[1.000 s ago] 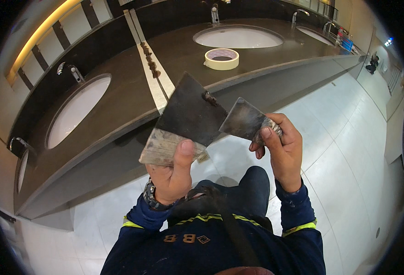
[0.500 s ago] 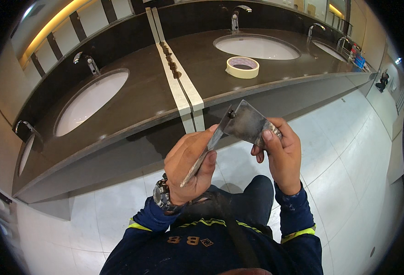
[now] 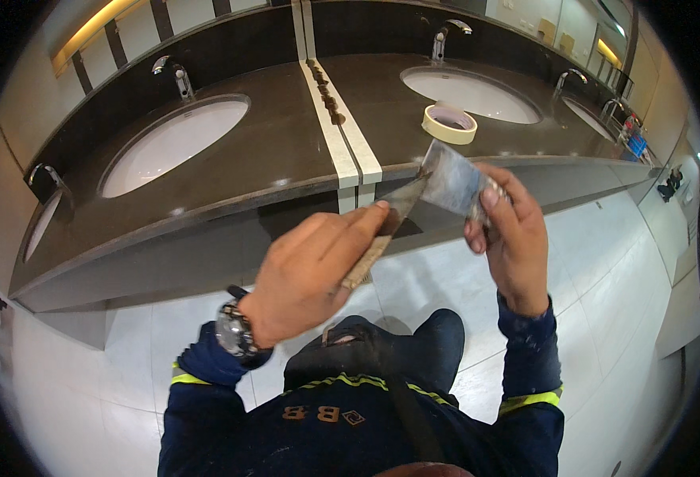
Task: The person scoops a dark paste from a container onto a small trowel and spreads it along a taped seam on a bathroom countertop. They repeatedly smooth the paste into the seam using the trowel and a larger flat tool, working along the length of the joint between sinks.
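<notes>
My left hand (image 3: pixel 306 262) is closed around a putty knife (image 3: pixel 404 203), its worn handle end sticking out below the fingers. My right hand (image 3: pixel 517 234) pinches a wider flat metal scraper (image 3: pixel 453 181) at its base. The two blades meet at the scraper's left edge, where a little dark paste (image 3: pixel 424 175) shows. Both tools are held in front of the counter's front edge. Beyond them, dark paste (image 3: pixel 327 99) lies in lumps along a seam in the countertop, between two pale masking tape strips (image 3: pixel 340 151).
A roll of masking tape (image 3: pixel 463 137) rests on the dark countertop (image 3: pixel 278 143) by a white sink basin (image 3: pixel 477 94). Another basin (image 3: pixel 179 143) and a chrome tap (image 3: pixel 181 79) are at the left. Blue and red items (image 3: pixel 634 141) stand at the far right end.
My left hand has turned so its back faces up, and its knife lies at a lower slant against the scraper. The view has shifted, with the counter now further right.
</notes>
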Demonstrator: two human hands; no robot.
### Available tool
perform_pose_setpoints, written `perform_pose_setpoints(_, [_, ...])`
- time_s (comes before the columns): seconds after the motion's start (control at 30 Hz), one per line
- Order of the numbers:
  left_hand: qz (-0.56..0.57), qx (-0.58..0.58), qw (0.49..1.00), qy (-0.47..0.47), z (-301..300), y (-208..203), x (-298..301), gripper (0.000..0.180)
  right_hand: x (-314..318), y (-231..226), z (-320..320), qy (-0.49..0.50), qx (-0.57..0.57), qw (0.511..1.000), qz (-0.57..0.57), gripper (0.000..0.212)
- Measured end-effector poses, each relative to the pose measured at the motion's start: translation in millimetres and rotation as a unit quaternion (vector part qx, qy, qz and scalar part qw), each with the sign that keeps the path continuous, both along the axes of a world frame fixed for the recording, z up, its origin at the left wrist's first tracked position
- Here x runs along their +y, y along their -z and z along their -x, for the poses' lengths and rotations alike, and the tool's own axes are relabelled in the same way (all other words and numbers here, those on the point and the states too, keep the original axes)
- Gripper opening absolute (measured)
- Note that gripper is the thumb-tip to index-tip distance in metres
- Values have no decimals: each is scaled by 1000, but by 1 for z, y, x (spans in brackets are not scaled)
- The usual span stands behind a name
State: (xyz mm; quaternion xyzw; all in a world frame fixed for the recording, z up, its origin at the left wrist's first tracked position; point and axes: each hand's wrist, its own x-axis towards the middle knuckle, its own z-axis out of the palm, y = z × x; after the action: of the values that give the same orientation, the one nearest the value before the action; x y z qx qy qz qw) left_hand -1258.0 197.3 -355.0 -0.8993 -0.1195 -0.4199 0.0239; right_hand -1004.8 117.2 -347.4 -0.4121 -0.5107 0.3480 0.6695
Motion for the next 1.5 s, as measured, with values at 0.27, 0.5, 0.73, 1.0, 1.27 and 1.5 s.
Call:
perform_pose_setpoints(0.27, [-190, -115, 963, -154, 63, -110, 113, 16, 70, -60, -38, -66, -54, 996, -22, 35])
perform_pose_setpoints(0.5, [-148, -163, 932, -288, 66, -123, 278, 53, 146, -93, -30, -145, -139, 978, 49, 27])
perform_pose_setpoints(0.73, [-50, -166, 940, -295, 97, -114, 321, 53, 207, -115, -35, -158, -379, 910, 61, 36])
perform_pose_setpoints(1.0, [-60, -146, 958, -240, 78, -112, 297, 34, 253, -142, 24, -80, -676, 731, 56, 24])
perform_pose_setpoints(1.27, [-45, -146, 948, -280, 71, -114, 290, 27, 264, -159, 77, -81, -810, 576, 75, 38])
perform_pose_setpoints(1.5, [-115, -154, 940, -283, 77, -115, 293, 30, 263, -157, 90, -133, -826, 543, 69, 42])
